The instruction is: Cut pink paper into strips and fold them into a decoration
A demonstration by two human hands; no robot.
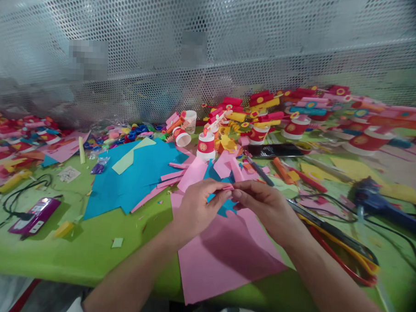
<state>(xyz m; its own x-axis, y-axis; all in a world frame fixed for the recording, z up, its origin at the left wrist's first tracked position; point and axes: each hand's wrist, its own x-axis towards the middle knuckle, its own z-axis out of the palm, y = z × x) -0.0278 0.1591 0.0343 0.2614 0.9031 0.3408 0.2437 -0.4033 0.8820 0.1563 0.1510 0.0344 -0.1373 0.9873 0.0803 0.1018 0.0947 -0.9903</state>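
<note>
My left hand [199, 204] and my right hand [257, 202] meet at the middle of the table. Between their fingertips they pinch a small piece of pink paper [227, 187]; part of it is hidden by the fingers. Below them lies a large pink sheet [220, 260], its near corner hanging over the table edge. Several pink strips [172, 175] and a large blue sheet [117, 182] spread out to the left. Just beyond my hands stands an upside-down white cup with a red band [206, 146].
Scissors [342, 235] and a glue gun [381, 205] with its cable lie at the right. A phone [277, 150] rests behind them. A purple power strip [36, 215] sits at the left. Decorated cups [295, 126] line the back, before a perforated metal panel [213, 32].
</note>
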